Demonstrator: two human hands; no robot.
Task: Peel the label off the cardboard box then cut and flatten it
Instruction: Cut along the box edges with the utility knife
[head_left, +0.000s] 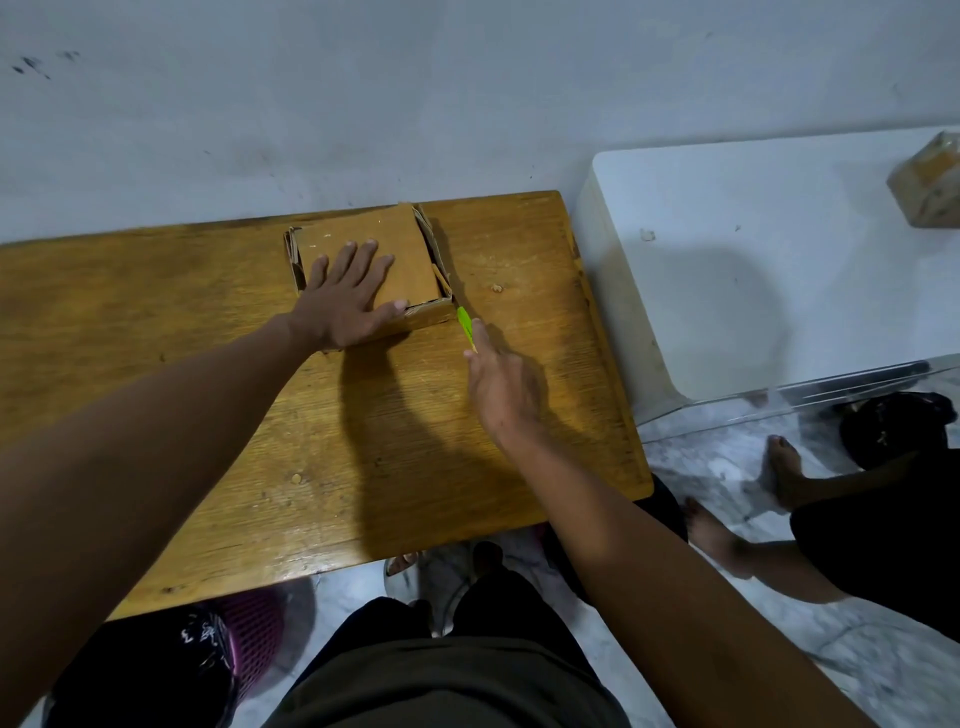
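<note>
Two hands are at work. The left hand (347, 295) lies flat, fingers spread, pressing down on the cardboard box (363, 260), which sits at the far edge of the wooden table (208, 389) by the wall. The right hand (498, 384) grips a green cutter (465, 323), its tip at the box's near right corner. I see no label on top, so peeling looks done; the sides are split and sagging, so cutting seems well along, flattening unfinished.
</note>
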